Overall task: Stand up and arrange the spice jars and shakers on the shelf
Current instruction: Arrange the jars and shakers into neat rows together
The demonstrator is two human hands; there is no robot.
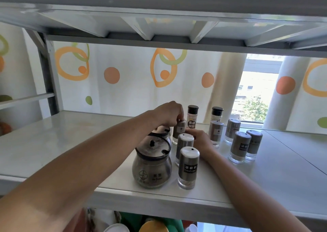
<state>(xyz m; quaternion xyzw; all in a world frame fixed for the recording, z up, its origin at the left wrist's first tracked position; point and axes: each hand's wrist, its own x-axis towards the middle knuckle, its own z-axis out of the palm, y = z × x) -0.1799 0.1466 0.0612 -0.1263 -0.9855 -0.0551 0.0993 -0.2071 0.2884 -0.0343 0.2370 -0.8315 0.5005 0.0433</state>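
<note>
Two round lidded jars [151, 164] and a column of shakers [188, 168] stand nearest on the shelf [70, 143]. Behind them, left hand [169, 113] fingers pinch a steel shaker [179, 131] by its cap, apparently setting it upright; right hand [201, 138] rests beside it, fingers hidden.

grey shakers [188, 168], orange-ringed white curtain [134, 83]

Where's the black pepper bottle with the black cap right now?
Head view, centre back of the shelf: the black-capped pepper bottle stands upright just right of the left hand.
</note>
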